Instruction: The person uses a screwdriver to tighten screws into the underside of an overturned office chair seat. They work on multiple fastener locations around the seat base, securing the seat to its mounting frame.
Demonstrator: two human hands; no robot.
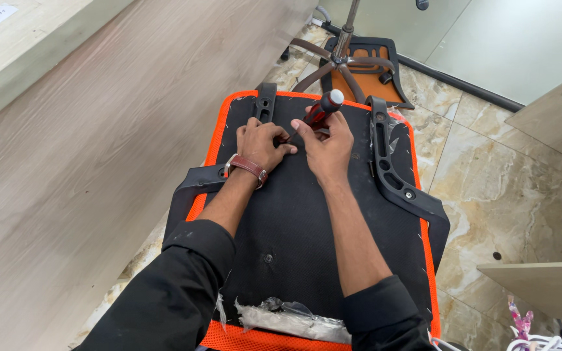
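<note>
Nearest the camera, torn clear plastic wrap (291, 316) clings to the near edge of an upturned office chair seat (307, 227), its black underside edged with orange mesh; loose film like that could slide under a forearm and upset the person's balance. Further up, an empty screw hole (268, 258) shows in the black panel. The left hand (261, 144), with a brown-strapped watch (247, 167) on the wrist, rests knuckles-up on the panel, fingers curled in so the tips pinch the spot where the tool meets the seat; what they hold is too small to make out. Touching it, the right hand (326, 146) is closed around a red-and-black screwdriver (317, 114), which tilts away with its tip hidden between the hands. The likeliest mishap is the tip slipping off its fastener and jabbing those left fingers, as they sit right beside it. A black armrest bracket (395, 166) flanks the right edge. Beyond, on the marble floor, a chair's star base (339, 62) stands, near enough to snag a foot.
</note>
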